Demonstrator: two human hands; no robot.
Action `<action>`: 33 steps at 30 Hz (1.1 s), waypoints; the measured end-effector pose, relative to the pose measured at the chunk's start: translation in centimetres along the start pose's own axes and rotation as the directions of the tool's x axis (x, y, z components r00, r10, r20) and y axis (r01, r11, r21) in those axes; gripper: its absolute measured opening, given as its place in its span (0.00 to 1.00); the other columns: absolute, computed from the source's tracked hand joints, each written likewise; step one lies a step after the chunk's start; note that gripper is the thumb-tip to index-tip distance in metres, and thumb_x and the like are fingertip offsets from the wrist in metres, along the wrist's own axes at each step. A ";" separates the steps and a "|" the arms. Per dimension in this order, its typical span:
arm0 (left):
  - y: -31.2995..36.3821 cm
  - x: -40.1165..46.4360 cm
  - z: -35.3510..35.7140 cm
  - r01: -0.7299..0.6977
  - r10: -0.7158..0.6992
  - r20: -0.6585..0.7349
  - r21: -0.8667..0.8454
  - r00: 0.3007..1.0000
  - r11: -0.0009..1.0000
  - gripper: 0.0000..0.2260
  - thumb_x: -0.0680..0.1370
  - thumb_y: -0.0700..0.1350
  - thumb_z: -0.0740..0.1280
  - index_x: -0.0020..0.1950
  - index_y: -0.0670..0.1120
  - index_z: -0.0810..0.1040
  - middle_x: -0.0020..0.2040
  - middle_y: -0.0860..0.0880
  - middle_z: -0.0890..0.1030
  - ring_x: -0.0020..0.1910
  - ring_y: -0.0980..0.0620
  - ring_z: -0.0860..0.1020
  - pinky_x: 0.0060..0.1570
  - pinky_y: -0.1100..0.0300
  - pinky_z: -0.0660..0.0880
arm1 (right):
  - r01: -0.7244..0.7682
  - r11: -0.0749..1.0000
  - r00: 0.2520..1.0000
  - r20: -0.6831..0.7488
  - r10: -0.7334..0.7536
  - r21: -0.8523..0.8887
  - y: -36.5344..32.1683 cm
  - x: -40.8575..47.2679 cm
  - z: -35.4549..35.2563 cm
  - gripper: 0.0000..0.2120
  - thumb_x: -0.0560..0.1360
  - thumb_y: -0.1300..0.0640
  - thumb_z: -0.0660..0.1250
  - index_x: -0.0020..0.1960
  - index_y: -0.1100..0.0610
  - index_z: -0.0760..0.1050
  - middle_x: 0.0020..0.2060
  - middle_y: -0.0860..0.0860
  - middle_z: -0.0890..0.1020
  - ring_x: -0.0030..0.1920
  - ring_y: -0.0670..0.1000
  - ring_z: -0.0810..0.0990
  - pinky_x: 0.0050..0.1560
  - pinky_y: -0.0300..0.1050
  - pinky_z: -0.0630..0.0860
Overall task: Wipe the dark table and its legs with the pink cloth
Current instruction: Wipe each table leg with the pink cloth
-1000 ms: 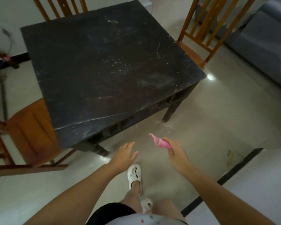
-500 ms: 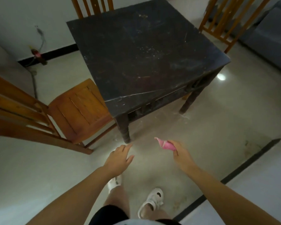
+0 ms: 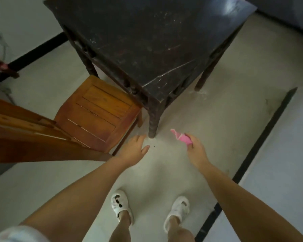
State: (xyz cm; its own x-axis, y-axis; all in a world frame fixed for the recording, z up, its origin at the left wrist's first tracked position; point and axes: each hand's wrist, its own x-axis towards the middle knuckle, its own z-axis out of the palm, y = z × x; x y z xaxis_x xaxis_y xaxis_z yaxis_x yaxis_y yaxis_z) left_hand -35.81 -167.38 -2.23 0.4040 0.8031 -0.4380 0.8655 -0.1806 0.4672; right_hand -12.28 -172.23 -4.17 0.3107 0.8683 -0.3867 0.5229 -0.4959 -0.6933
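While both arms are extended fwd at the near corner of the dark table (image 3: pixel 152 41), I read the step as approach/positioning, w/ no wiping contact made. Status per head view:

1. Right hand (image 3: pixel 196 151): fingers closed on the pink cloth (image 3: pixel 181 137). Cloth is bunched, one end sticking out toward the table, held in the air just right of the near leg (image 3: pixel 153 119), not touching it.
2. Left hand (image 3: pixel 133 149): fingers spread and loose, nothing held, hovering just left of the foot of that leg. Contact w/ floor or leg: cannot tell.
3. Tabletop: pale specks and scratch marks across the surface; looks unwiped, as a judgement only.

Next move, est.: either lift the cloth onto the top and sweep edge to edge, or press it round the near leg and run it along the turned shaft. For the leg, the cloth needs opening out first, as the bunch offers little wiping face. The wooden chair (image 3: pixel 96 110) sits close beside that leg on the left, so access from that side is tight; left hand could shift it.

Not resolved:
- Far edge of the top is cut off at frame top; far-side legs are mostly hidden under it.
- Right-side leg (image 3: pixel 202 79) shows lower part only.
- Apron carving under the top is too dark to read.
- Whether the cloth is damp or dry: cannot tell.
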 end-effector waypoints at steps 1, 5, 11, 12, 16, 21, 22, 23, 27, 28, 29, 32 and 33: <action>-0.7 0.7 0.5 0.019 -0.019 -0.003 -0.023 1.000 1.000 0.23 0.80 0.51 0.57 0.73 0.45 0.59 0.68 0.41 0.66 0.65 0.42 0.67 0.62 0.50 0.66 | -0.021 0.999 1.000 -0.004 0.021 0.050 0.1 0.3 1.1 0.19 0.77 0.71 0.56 0.66 0.61 0.70 0.62 0.59 0.74 0.61 0.57 0.74 0.57 0.33 0.62; -3.3 5.4 4.7 0.013 -0.021 -0.064 -0.124 0.998 0.992 0.24 0.79 0.52 0.58 0.71 0.43 0.61 0.68 0.41 0.67 0.65 0.45 0.67 0.63 0.52 0.65 | -0.110 0.934 0.992 -0.020 0.124 0.340 2.9 3.9 5.8 0.14 0.78 0.68 0.59 0.58 0.55 0.74 0.47 0.57 0.80 0.33 0.42 0.78 0.32 0.34 0.75; -5.7 16.6 10.6 -0.019 -0.105 -0.295 -0.389 0.950 0.921 0.25 0.79 0.54 0.58 0.72 0.45 0.59 0.68 0.43 0.67 0.67 0.45 0.67 0.61 0.55 0.65 | -0.036 0.731 0.984 -0.103 0.145 0.681 8.4 14.4 14.8 0.12 0.74 0.55 0.62 0.57 0.49 0.76 0.42 0.48 0.79 0.38 0.49 0.77 0.45 0.50 0.72; -6.2 18.3 11.5 -0.059 -0.098 -0.327 -0.436 0.940 0.898 0.25 0.79 0.54 0.58 0.72 0.46 0.59 0.69 0.44 0.66 0.68 0.46 0.66 0.63 0.55 0.64 | 0.017 0.708 0.985 -0.132 0.107 0.706 7.9 15.6 15.9 0.14 0.75 0.57 0.61 0.59 0.48 0.75 0.47 0.52 0.80 0.44 0.53 0.78 0.50 0.51 0.73; -8.5 22.8 14.8 -0.365 0.059 -0.502 -0.537 0.863 0.761 0.24 0.76 0.56 0.61 0.70 0.49 0.63 0.65 0.49 0.71 0.65 0.53 0.69 0.65 0.52 0.67 | 0.308 0.707 0.949 -0.254 -0.185 0.636 7.0 18.8 21.1 0.13 0.80 0.57 0.58 0.58 0.42 0.74 0.55 0.45 0.80 0.57 0.44 0.77 0.57 0.39 0.73; -10.0 27.0 16.7 -0.561 0.167 -0.606 -0.549 0.777 0.619 0.19 0.75 0.48 0.67 0.62 0.50 0.64 0.55 0.56 0.75 0.53 0.65 0.73 0.55 0.65 0.72 | 0.633 0.672 0.752 -0.512 -0.415 0.385 11.2 21.8 27.9 0.22 0.80 0.64 0.53 0.72 0.49 0.62 0.64 0.45 0.73 0.67 0.41 0.69 0.67 0.39 0.67; -10.1 27.7 17.1 -0.594 0.180 -0.625 -0.553 0.759 0.584 0.18 0.75 0.48 0.67 0.61 0.49 0.64 0.53 0.56 0.75 0.51 0.66 0.74 0.52 0.67 0.73 | 0.667 0.662 0.713 -0.552 -0.432 0.342 12.2 22.8 29.1 0.23 0.80 0.64 0.53 0.74 0.52 0.60 0.68 0.49 0.71 0.69 0.45 0.67 0.69 0.43 0.66; -10.2 28.4 17.6 -0.629 0.195 -0.647 -0.551 0.737 0.548 0.18 0.75 0.48 0.67 0.61 0.49 0.64 0.53 0.57 0.75 0.50 0.66 0.74 0.49 0.69 0.73 | 0.688 0.653 0.687 -0.575 -0.445 0.316 13.2 23.7 30.2 0.24 0.80 0.65 0.53 0.74 0.50 0.59 0.70 0.51 0.69 0.70 0.46 0.66 0.70 0.45 0.65; -10.9 30.0 18.5 -0.713 0.249 -0.702 -0.507 0.668 0.484 0.17 0.76 0.49 0.65 0.60 0.53 0.61 0.50 0.62 0.71 0.47 0.70 0.71 0.44 0.76 0.70 | 0.630 0.472 0.774 -0.546 -0.320 0.616 18.1 26.1 34.8 0.16 0.81 0.59 0.55 0.65 0.47 0.71 0.57 0.50 0.80 0.58 0.46 0.78 0.60 0.43 0.75; -11.0 30.2 18.6 -0.728 0.257 -0.712 -0.497 0.653 0.473 0.17 0.76 0.48 0.65 0.61 0.53 0.61 0.50 0.62 0.70 0.46 0.72 0.71 0.43 0.78 0.70 | 0.508 0.451 0.861 -0.454 -0.230 0.734 19.6 26.7 35.8 0.13 0.81 0.56 0.55 0.59 0.50 0.76 0.50 0.49 0.83 0.53 0.47 0.80 0.55 0.44 0.77; -11.0 30.3 18.6 -0.734 0.258 -0.719 -0.489 0.645 0.472 0.17 0.76 0.48 0.65 0.61 0.52 0.62 0.50 0.62 0.71 0.46 0.73 0.71 0.43 0.78 0.70 | 0.355 0.352 0.934 -0.317 -0.162 0.866 21.2 27.2 36.5 0.14 0.81 0.54 0.55 0.55 0.52 0.79 0.47 0.49 0.84 0.50 0.47 0.81 0.53 0.44 0.77; -11.0 30.2 18.4 -0.728 0.255 -0.717 -0.486 0.648 0.484 0.18 0.76 0.47 0.66 0.62 0.49 0.62 0.51 0.61 0.72 0.46 0.76 0.71 0.44 0.78 0.69 | 0.039 0.278 0.999 -0.027 -0.047 0.960 23.6 27.0 37.0 0.11 0.77 0.57 0.62 0.47 0.53 0.84 0.42 0.52 0.85 0.47 0.50 0.82 0.48 0.41 0.80; -11.0 30.2 18.3 -0.723 0.259 -0.708 -0.494 0.657 0.483 0.18 0.76 0.46 0.66 0.62 0.49 0.62 0.52 0.61 0.72 0.47 0.76 0.71 0.44 0.78 0.69 | 0.024 0.369 1.000 -0.026 0.000 0.929 23.7 27.0 36.9 0.05 0.72 0.57 0.69 0.44 0.55 0.84 0.39 0.52 0.84 0.43 0.49 0.82 0.47 0.40 0.80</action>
State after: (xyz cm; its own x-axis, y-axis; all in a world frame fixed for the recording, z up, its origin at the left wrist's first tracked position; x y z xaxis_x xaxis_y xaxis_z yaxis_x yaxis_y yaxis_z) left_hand -27.69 -151.59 -34.65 0.2802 0.8827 0.3773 -0.0204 -0.3875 0.9216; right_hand -20.80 -160.10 -53.52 0.3312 0.8678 -0.3704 -0.5372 -0.1493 -0.8301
